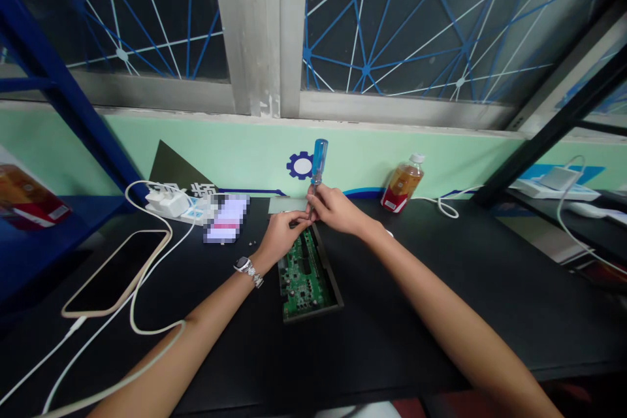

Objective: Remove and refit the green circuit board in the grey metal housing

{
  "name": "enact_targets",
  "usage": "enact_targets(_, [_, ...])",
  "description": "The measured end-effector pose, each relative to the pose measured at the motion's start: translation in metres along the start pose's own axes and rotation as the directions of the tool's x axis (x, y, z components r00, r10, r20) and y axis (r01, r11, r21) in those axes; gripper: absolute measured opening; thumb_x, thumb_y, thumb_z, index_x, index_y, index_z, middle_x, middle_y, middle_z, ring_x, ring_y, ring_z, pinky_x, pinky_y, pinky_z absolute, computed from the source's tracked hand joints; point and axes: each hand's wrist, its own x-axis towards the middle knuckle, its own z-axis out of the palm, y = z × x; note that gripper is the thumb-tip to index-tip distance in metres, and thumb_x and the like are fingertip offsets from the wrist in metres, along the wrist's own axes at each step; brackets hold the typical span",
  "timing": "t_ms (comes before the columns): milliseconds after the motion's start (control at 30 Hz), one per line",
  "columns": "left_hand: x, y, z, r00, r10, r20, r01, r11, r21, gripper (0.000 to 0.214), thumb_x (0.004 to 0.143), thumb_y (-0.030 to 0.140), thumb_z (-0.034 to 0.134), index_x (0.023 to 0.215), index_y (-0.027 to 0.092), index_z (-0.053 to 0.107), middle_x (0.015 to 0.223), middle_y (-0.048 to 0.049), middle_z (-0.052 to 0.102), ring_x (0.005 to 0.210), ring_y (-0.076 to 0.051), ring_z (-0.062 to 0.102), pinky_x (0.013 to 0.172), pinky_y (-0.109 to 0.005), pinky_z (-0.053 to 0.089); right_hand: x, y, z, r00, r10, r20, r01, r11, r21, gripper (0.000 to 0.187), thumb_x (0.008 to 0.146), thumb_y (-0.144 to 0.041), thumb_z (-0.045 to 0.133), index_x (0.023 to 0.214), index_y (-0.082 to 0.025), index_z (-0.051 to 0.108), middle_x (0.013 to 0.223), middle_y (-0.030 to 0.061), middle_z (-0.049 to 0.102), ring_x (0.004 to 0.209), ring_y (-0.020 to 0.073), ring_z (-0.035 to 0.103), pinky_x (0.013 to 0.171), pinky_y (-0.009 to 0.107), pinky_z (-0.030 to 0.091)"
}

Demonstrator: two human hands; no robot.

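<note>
A screwdriver [319,158] with a clear blue handle stands nearly upright, its tip down at the far end of a green circuit board [302,277]. The board lies in a shallow dark metal housing [331,279] on the black desk. My right hand [336,208] is closed, its fingers pinching the screwdriver's shaft below the handle. Close beside it, my left hand [284,235] has its fingers pressed together near the screwdriver's tip. What they pinch there, if anything, is hidden. A silver watch [243,266] is on my left wrist.
To the left are a phone [115,274], white cables and a power strip [169,201] with chargers. Small screws [252,243] lie left of the board. A drink bottle [402,184] stands at the wall. Shelf frames rise at both sides.
</note>
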Motion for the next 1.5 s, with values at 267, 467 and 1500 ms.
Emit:
enact_targets(267, [-0.001,-0.004,0.002,1.000,-0.023,0.002,0.023,1.000,-0.017,0.016,0.086,0.028,0.066,0.092,0.017,0.076,0.089,-0.0057,0.079,0.081,-0.021,0.073,0.076,-0.030,0.056,0.001,0.006,0.000,0.993,0.054,0.106,-0.066,0.992,0.109,0.014,0.101,-0.030,0.040,0.095,-0.020,0.049,0.087,0.0050,0.071,0.069,0.0163,0.069,0.068,0.029,0.054])
enact_targets(467, [-0.002,-0.005,0.003,0.999,-0.020,-0.033,0.020,1.000,0.016,0.016,0.085,0.030,0.069,0.091,0.018,0.076,0.089,-0.0056,0.079,0.080,-0.021,0.073,0.077,-0.030,0.056,0.001,-0.001,-0.002,0.997,0.075,-0.034,-0.076,0.997,-0.029,0.022,0.096,-0.041,0.051,0.096,-0.019,0.054,0.076,0.0025,0.066,0.066,0.0170,0.064,0.065,0.030,0.048])
enact_targets(1500, [-0.008,-0.019,-0.015,0.978,0.135,0.159,-0.179,0.933,0.313,0.029,0.094,0.020,0.050,0.117,0.023,0.069,0.114,-0.0070,0.073,0.109,-0.024,0.065,0.100,-0.039,0.048,0.009,-0.013,-0.014,0.977,0.056,-0.206,-0.038,0.995,0.092,0.026,0.094,-0.043,0.053,0.083,-0.020,0.050,0.071,0.0014,0.064,0.063,0.0144,0.063,0.059,0.026,0.048])
